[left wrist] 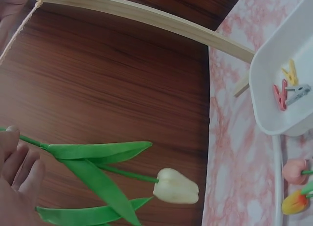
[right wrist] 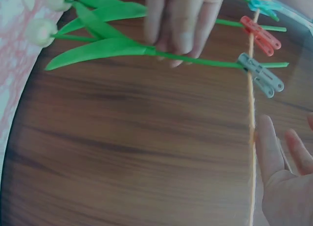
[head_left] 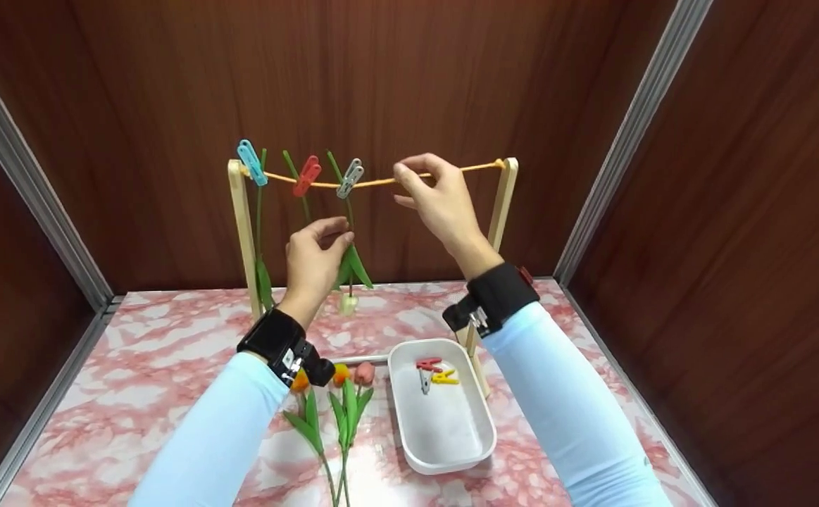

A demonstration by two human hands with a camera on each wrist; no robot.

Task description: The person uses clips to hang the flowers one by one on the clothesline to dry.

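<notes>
A white tulip (left wrist: pixel 176 186) hangs head down, its stem clipped to an orange string (head_left: pixel 379 182) by a grey clothespin (head_left: pixel 350 178). My left hand (head_left: pixel 313 262) pinches this stem between thumb and fingers, just above the leaves. To the right of the grey clothespin, my right hand (head_left: pixel 443 204) is close to the string with its fingers loosely spread and nothing in them. A red clothespin (head_left: pixel 307 176) and a blue clothespin (head_left: pixel 252 163) clip more stems further left along the string. In the right wrist view, another white tulip head (right wrist: pixel 40 32) shows behind.
Two wooden posts (head_left: pixel 503 201) carry the string. A white tray (head_left: pixel 444 429) on the marbled table (head_left: pixel 170 338) holds red, grey and yellow clothespins (head_left: pixel 444 377). Beside it lie orange and pink tulips (head_left: pixel 365 373), partly behind my left wrist. Brown panels enclose the back and sides.
</notes>
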